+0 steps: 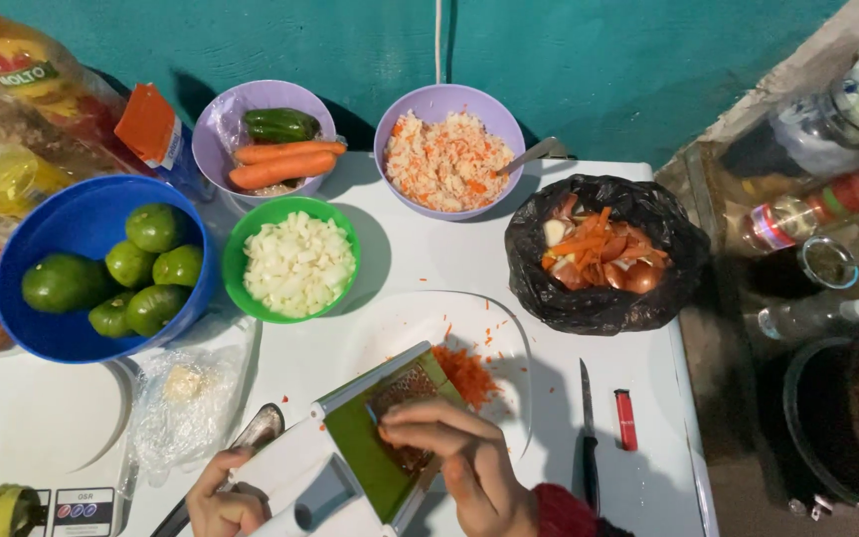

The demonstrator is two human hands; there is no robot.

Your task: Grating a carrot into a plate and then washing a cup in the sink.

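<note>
The left hand (223, 497) grips the white handle of the grater (375, 438) while the right hand (459, 462) presses fingertips on its green face, what they pinch hidden, so keep strokes short above the grated carrot (466, 375) just beyond.

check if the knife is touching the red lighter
Apart. The head view shows bare white table between the knife and the red lighter.

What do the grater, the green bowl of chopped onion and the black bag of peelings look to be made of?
Grater: white and green body, likely smooth plastic; the grating face looks metallic, partly hidden by the right hand.
Green bowl: uniform colour, soft sheen, probably plastic.
Black bag: thin glossy plastic film, crinkled.
</note>
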